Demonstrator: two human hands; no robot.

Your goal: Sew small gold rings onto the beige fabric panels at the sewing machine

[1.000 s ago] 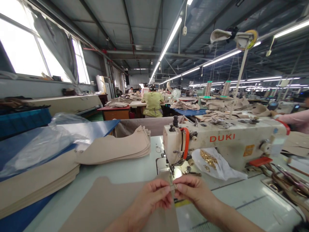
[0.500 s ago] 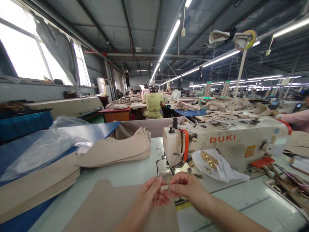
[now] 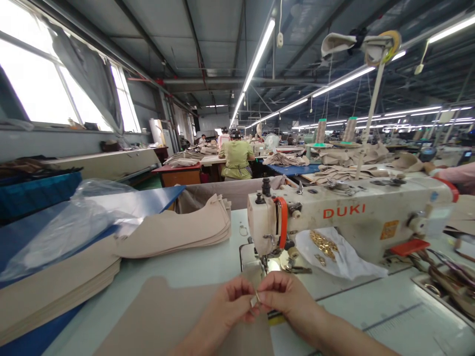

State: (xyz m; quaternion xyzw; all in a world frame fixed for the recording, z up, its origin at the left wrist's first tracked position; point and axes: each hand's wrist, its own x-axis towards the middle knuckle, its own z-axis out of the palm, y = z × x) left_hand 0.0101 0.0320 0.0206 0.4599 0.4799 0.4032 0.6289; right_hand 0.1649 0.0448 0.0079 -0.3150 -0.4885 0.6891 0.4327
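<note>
My left hand [image 3: 232,302] and my right hand [image 3: 287,299] meet in front of the sewing machine [image 3: 345,207], fingertips almost touching. Between the left thumb and fingers is a small pale fabric tab [image 3: 254,300]. The right thumb and forefinger pinch a small gold-coloured metal ring [image 3: 257,295] at the tab; whether the tab passes through it is too small to tell. Below the hands a flat beige panel [image 3: 163,316] lies on the machine table [image 3: 208,262]. Behind the right hand, gold-coloured metal pieces [image 3: 323,244] lie in a white bag [image 3: 352,267].
Stacked beige panels [image 3: 185,225] lie at the left, beside clear plastic wrap [image 3: 67,227] on a blue table [image 3: 163,195]. A tray [image 3: 438,291] of odds and ends stands at the right. A person in a yellow-green top [image 3: 236,157] sits farther ahead.
My hands have come closer together and the fingers have turned about the tab and ring. The left fingers are more curled. The view has shifted slightly; the panel lies as before.
</note>
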